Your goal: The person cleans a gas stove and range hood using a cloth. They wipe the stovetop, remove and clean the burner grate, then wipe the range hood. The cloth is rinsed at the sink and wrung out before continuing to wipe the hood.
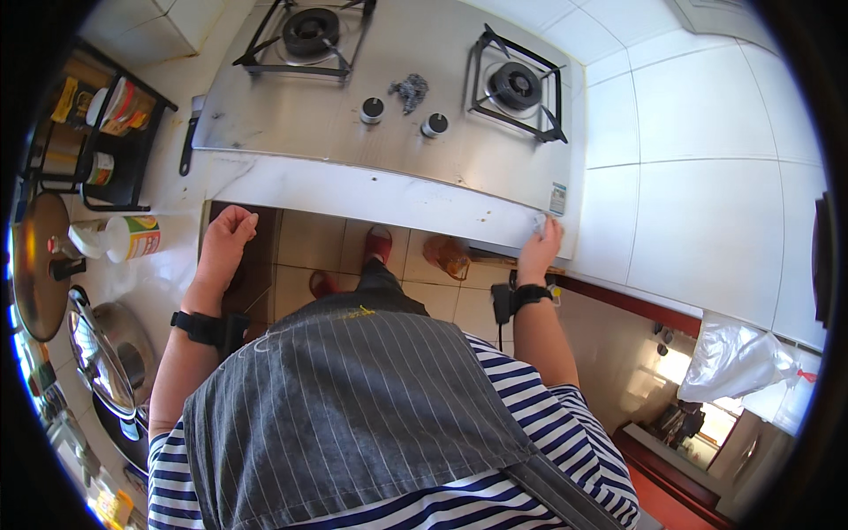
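Observation:
My right hand (541, 246) holds a small crumpled white wad (540, 224), perhaps tissue or cloth, at the right end of the white marble-look counter edge (397, 189). My left hand (230, 232) hangs by the counter's left front corner, fingers curled together, with nothing visible in it. In front of me lies a stainless steel gas cooktop (291, 122) with two burners, black pan supports and two knobs. A grey steel wool scourer (411, 91) rests behind the knobs. Small brown specks (485, 216) dot the counter edge near my right hand.
At the left are a knife (189, 142), a black rack (142, 156) with jars, a white bottle (136, 238), and a steel pot (126, 344) with a glass lid (99, 358). White tiled wall (702, 112) bounds the right; a plastic bag (732, 361) hangs there.

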`<state>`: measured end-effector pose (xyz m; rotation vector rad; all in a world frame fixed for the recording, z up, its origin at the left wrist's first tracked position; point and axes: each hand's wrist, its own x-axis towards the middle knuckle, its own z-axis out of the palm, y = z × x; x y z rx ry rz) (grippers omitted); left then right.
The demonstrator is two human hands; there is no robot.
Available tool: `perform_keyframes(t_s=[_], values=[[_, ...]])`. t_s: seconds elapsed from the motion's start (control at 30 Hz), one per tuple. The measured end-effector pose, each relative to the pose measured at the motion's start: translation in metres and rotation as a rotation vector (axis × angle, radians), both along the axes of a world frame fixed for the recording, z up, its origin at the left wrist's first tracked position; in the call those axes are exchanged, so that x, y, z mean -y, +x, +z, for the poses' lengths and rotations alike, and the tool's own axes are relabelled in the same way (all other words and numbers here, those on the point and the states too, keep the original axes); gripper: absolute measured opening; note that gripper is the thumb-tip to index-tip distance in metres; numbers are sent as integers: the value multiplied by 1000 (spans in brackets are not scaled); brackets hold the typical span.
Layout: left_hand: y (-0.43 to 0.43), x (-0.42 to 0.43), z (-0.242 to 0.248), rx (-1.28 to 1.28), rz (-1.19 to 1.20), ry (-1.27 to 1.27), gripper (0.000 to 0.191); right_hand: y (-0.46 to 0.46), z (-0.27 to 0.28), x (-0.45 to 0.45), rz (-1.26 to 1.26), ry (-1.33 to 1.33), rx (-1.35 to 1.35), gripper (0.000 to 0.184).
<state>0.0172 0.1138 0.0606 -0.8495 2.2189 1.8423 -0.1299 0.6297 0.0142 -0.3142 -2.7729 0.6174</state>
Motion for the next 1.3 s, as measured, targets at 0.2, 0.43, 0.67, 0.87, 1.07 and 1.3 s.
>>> perform_keyframes(t_s=[0.2,0.43,0.67,0.87,1.07,1.3], values=[[34,9,5,15,70,68,15,35,-30,153,242,-64,-39,58],[71,13,12,53,52,81,15,54,-13,279,348,-294,58,70],[100,28,15,44,149,61,15,16,-10,243,350,-689,-220,57],[105,26,-1,21,192,108,16,-84,17,134,183,-369,-17,43],[93,28,2,39,177,74,15,-48,2,126,727,-148,-26,41],[67,21,2,42,130,109,16,13,4,106,722,-107,19,39]])
